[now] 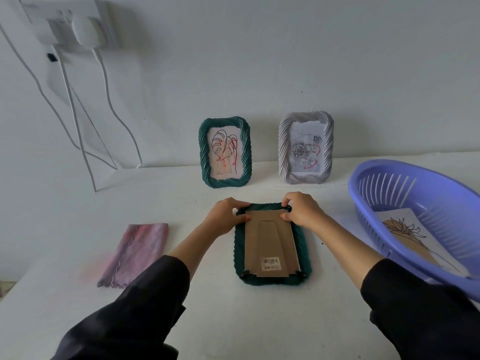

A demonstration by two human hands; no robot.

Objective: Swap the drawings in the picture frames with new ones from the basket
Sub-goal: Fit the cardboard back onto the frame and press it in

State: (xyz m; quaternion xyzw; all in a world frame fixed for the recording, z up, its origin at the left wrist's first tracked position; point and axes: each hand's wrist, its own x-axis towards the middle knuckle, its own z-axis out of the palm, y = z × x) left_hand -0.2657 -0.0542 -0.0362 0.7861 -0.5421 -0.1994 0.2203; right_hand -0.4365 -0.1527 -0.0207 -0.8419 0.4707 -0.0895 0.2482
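A dark green picture frame [306,249] lies face down on the white table, its brown cardboard back [270,242] with a barcode sticker facing up. My left hand [226,216] grips the frame's far left corner, fingers on the cardboard's top edge. My right hand [301,210] grips the far right corner, thumb on the cardboard. Against the wall stand a green frame [225,152] holding a leaf drawing and a white frame [306,148] holding a rose drawing. A blue basket [405,178] at the right holds a flower drawing [407,229].
A pink folded cloth [135,253] lies left of the face-down frame. White cables [85,141] hang from a wall socket [78,24] at the upper left down to the table. The basket juts over my right forearm's side of the table.
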